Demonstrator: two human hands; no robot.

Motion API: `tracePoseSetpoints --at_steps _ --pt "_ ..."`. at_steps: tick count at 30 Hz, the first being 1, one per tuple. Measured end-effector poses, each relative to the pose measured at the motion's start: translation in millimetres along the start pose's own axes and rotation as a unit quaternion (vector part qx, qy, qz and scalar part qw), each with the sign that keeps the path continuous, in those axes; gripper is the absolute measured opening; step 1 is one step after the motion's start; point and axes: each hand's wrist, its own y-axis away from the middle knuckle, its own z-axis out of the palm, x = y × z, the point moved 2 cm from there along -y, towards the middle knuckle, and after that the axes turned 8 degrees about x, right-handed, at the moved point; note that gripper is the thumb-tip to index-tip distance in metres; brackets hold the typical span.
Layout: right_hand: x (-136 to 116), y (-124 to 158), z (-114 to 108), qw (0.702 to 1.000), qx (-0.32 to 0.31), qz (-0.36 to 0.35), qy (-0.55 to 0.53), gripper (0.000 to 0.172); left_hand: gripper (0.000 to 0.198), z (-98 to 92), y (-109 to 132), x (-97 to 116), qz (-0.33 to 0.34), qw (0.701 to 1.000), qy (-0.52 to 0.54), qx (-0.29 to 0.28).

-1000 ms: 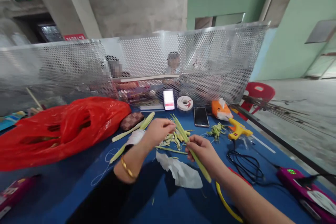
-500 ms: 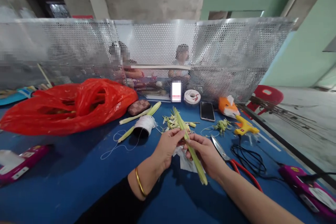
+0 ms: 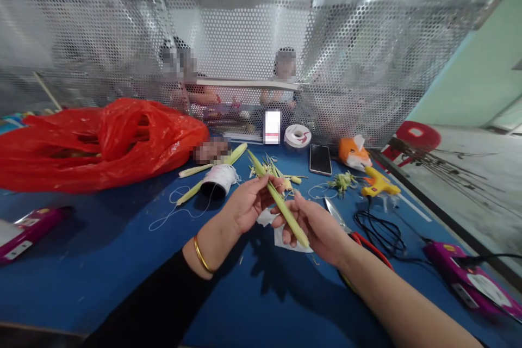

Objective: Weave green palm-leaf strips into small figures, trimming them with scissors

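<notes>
A long pale-green husk-like strip (image 3: 289,218) slants between my hands above the blue table (image 3: 134,277). My left hand (image 3: 248,201) pinches its upper part between thumb and fingers. Under and beside its lower half is my right hand (image 3: 312,225), fingers loosely curled and touching it. Beneath them lies a white tissue (image 3: 285,239). Green scraps (image 3: 267,166) are piled just beyond. To the left, a spool of white thread (image 3: 218,180) rests by more green pieces (image 3: 238,153). Scissors with red handles (image 3: 373,247) lie partly under my right forearm.
A red plastic bag (image 3: 101,147) fills the left side. At the right are a phone (image 3: 320,160), a yellow glue gun (image 3: 380,182), black cable and a purple power strip (image 3: 468,277). A perforated metal screen (image 3: 244,27) stands behind, with people beyond.
The view has tilted down. The strip looks smoother and narrower at its lower end, and my right hand's fingers have loosened and spread beneath it. My left hand still pinches it.
</notes>
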Motion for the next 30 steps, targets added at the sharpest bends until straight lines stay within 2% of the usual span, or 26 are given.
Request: tracePoseSetpoints --at_steps 2,5,8,11,15,17,20,23,24,26,30 --pt "-1 3 0 0.999 -0.027 0.013 0.015 0.046 0.018 -2.8 -3 6 -0.006 0.999 0.023 0.044" --pt "0 5 0 0.997 -0.051 0.016 0.06 0.04 0.014 -4.3 -5 11 0.002 0.997 0.021 0.08" --pt "1 5 -1 0.992 -0.044 0.004 0.118 0.037 0.01 -1.0 -2 12 0.044 0.996 -0.01 0.075" --pt "0 4 -2 0.977 -0.021 -0.051 0.206 0.033 0.011 6.4 6 11 0.105 0.992 -0.066 0.029" --pt "3 5 2 0.942 -0.026 -0.116 0.315 0.022 0.021 14.2 15 13 0.175 0.973 -0.132 -0.077" --pt "8 6 5 0.926 -0.02 -0.139 0.351 0.015 0.037 13.0 15 14 0.189 0.969 -0.128 -0.092" --pt "16 8 10 0.881 -0.014 -0.18 0.438 0.005 0.057 5.8 8 17 0.189 0.977 -0.086 -0.048" --pt "22 9 14 0.808 -0.029 -0.202 0.553 0.004 0.058 -1.5 0 19 0.176 0.983 -0.06 0.007" --pt "23 9 15 0.792 -0.03 -0.204 0.575 0.004 0.056 -3.1 -1 19 0.172 0.983 -0.055 0.018" --pt "23 9 16 0.78 -0.024 -0.209 0.589 0.005 0.051 -4.2 -3 18 0.164 0.985 -0.055 0.025" --pt "24 9 16 0.783 -0.011 -0.203 0.588 0.007 0.038 -0.6 -1 15 0.176 0.981 -0.075 0.024"
